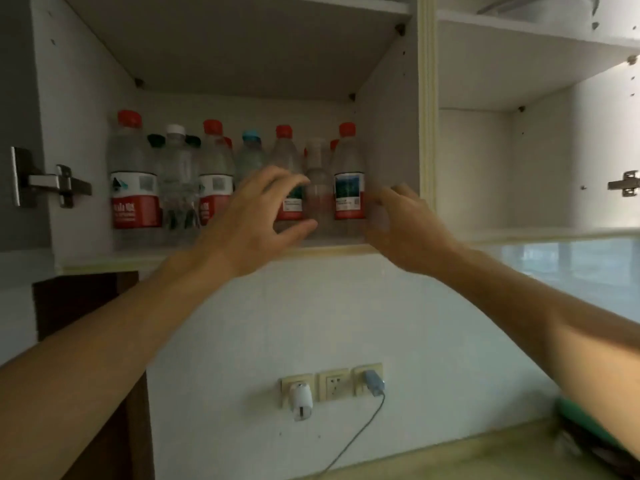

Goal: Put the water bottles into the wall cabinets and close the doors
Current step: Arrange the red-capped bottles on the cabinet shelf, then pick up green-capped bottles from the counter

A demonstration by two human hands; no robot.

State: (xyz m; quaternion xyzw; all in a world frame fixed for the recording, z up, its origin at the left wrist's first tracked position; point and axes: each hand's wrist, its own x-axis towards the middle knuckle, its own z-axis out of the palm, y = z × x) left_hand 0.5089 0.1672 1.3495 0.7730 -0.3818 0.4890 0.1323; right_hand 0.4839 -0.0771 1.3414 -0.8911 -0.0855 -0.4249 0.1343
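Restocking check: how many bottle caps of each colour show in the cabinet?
Red caps: 6, two half hidden
Dark caps: 2
White cap: 1
Blue cap: 1
Clear cap: 1
Total: 11

white wall (415, 323) with three sockets (332, 384); dim light

Water bottles (221, 181) crowd my left cabinet's shelf (242, 252) from nine to one o'clock. The compartment (485, 168) at two o'clock stands open and bare.
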